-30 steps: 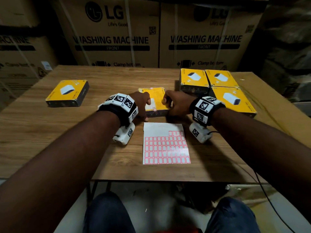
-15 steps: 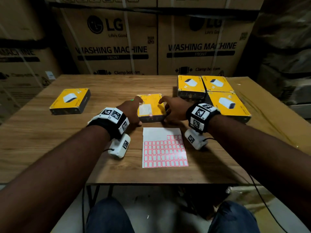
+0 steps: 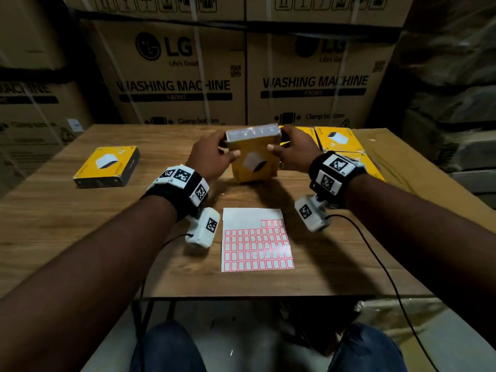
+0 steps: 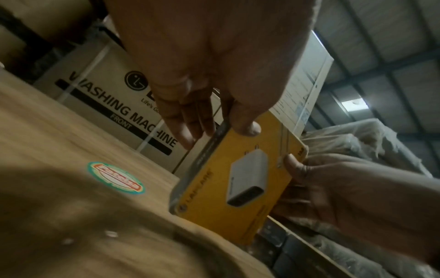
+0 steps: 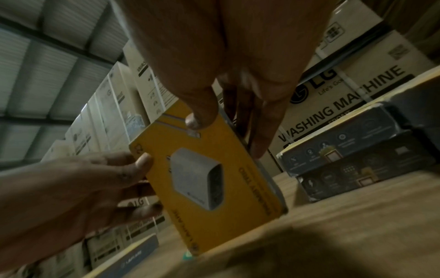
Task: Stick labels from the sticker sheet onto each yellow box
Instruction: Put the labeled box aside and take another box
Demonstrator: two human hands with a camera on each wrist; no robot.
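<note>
A yellow box (image 3: 253,162) with a white charger printed on its face stands tilted on its lower edge at the table's middle. My left hand (image 3: 212,154) grips its left side, thumb on the yellow face. My right hand (image 3: 291,151) grips its right side the same way. The left wrist view shows the box (image 4: 238,180) between my left hand (image 4: 214,120) and the other thumb; in the right wrist view the box (image 5: 209,176) is gripped by my right hand (image 5: 228,120). The sticker sheet (image 3: 256,240), white with red-bordered labels, lies flat in front of the box.
One more yellow box (image 3: 107,166) lies flat at the table's left. Several yellow boxes (image 3: 339,139) sit stacked at the back right, partly behind my right hand. Large washing machine cartons (image 3: 174,73) stand behind the wooden table (image 3: 67,232). A cable (image 3: 381,267) trails from my right wrist.
The box lay flat on the table between my hands; both hands have now tipped it up onto its edge, its printed yellow face turned toward me.
</note>
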